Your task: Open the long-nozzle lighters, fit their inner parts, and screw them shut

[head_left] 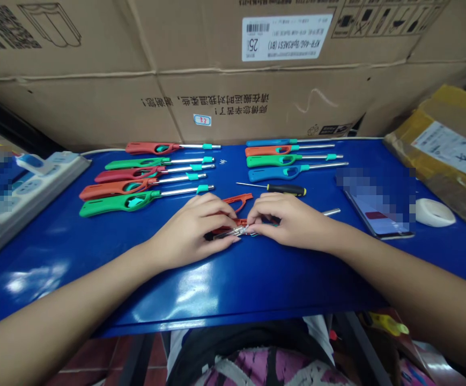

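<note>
My left hand (pixel 200 228) is closed round a clear lighter fuel tank (pixel 227 233) with a metal valve at its right end. The fingers of my right hand (pixel 285 217) pinch at that valve; the small part between them is mostly hidden. Behind my fingers lies an orange lighter shell half (pixel 238 200), and more orange casing shows between the hands. A metal lighter tube (pixel 331 212) sticks out beyond my right hand. Just past that hand, a screwdriver (pixel 285 189) with a black and yellow handle rests on the blue table (pixel 200 300).
Several long-nosed lighters lie in a left row (pixel 116 205) and a right row (pixel 275 172). To the right are a phone (pixel 371 206), a white mouse (pixel 434 212) and a taped carton (pixel 437 139). A power strip (pixel 35 187) sits left; a cardboard wall (pixel 108 107) stands behind.
</note>
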`<state>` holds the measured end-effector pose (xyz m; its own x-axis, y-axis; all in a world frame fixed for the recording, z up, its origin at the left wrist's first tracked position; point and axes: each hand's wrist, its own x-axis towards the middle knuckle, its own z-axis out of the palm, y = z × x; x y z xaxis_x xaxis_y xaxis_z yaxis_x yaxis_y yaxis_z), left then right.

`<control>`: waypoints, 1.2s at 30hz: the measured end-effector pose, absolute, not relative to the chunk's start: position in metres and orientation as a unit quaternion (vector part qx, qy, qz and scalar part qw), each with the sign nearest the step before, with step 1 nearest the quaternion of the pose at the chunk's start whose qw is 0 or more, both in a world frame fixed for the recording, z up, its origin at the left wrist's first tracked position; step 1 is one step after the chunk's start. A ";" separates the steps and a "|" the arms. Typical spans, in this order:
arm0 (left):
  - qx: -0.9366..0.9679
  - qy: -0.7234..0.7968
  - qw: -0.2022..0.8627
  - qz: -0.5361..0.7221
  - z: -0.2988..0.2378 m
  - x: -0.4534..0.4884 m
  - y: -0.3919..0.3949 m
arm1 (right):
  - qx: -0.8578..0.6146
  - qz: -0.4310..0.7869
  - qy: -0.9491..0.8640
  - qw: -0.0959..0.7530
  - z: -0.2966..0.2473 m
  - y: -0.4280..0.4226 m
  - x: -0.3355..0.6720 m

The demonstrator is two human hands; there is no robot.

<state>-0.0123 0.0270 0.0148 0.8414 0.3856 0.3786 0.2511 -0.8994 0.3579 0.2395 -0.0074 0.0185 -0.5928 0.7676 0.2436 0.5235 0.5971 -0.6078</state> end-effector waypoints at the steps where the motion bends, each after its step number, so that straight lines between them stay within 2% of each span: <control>1: 0.946 0.169 0.154 0.232 0.014 -0.012 0.027 | -0.372 0.245 -0.860 0.249 0.018 -0.007 0.240; 6: 0.937 0.165 0.174 0.253 0.014 -0.012 0.028 | -0.340 0.235 -0.881 0.229 0.020 -0.005 0.243; 14: 0.937 0.139 0.214 0.238 0.016 -0.010 0.024 | -0.267 0.293 -0.895 0.203 0.022 -0.003 0.249; 27: 0.897 0.128 0.347 0.242 0.024 -0.008 0.021 | -0.230 0.334 -0.898 0.169 0.030 -0.011 0.249; 31: 0.898 0.136 0.346 0.234 0.024 -0.013 0.024 | -0.250 0.325 -0.895 0.174 0.031 -0.007 0.256; 36: 0.898 0.200 0.285 0.268 0.018 -0.015 0.031 | -0.280 0.307 -0.891 0.182 0.031 -0.005 0.258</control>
